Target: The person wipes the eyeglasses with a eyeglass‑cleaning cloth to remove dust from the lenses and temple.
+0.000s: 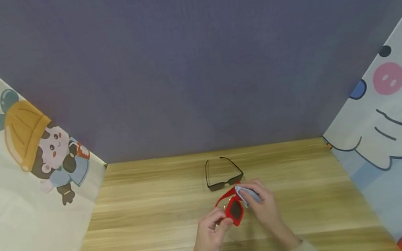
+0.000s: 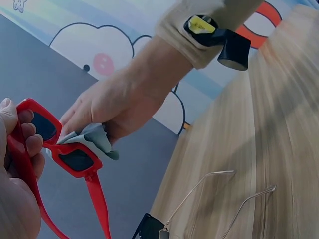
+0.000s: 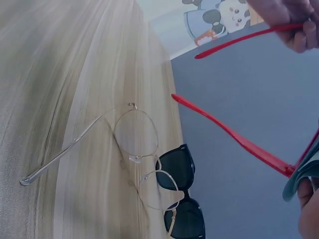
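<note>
Red-framed sunglasses with dark lenses are held up over the table. My left hand pinches them at one end of the frame; in the left wrist view its fingers curl round the red rim and temple. A light blue-grey cloth is pinched in my right hand. In the left wrist view the cloth lies against the upper edge of the red frame near the bridge and one lens. The right wrist view shows the cloth by a temple hinge, with most of the right hand cut off.
Black sunglasses lie on the wooden table just beyond the hands, temples pointing away. Thin wire-framed clear glasses lie close to them, mostly under the hands in the head view. A grey panel stands behind, with printed sheets at both sides.
</note>
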### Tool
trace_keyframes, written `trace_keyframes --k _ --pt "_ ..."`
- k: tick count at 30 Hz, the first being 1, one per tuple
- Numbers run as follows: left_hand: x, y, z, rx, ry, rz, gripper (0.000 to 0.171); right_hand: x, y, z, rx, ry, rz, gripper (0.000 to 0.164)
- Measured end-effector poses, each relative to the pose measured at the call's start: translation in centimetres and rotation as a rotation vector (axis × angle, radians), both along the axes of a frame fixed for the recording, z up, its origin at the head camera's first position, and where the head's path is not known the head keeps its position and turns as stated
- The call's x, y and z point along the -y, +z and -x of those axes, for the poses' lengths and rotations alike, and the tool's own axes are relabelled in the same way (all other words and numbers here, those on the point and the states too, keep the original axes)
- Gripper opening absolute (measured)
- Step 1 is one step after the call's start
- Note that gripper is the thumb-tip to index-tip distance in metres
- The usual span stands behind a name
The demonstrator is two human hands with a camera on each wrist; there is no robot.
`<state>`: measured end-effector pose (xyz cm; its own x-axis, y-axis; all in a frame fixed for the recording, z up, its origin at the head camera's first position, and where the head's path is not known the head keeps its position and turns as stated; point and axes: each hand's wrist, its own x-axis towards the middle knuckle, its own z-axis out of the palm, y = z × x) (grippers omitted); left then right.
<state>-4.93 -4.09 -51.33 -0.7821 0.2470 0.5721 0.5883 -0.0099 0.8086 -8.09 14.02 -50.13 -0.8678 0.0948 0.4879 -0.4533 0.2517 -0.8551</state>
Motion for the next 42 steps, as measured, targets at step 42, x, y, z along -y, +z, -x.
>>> trace_keyframes --k 42 --pt "0.1 -0.1 -0.1 0.039 -0.009 0.023 0.01 -0.1 -0.6 -0.3 -0.057 0.057 0.0 0.026"
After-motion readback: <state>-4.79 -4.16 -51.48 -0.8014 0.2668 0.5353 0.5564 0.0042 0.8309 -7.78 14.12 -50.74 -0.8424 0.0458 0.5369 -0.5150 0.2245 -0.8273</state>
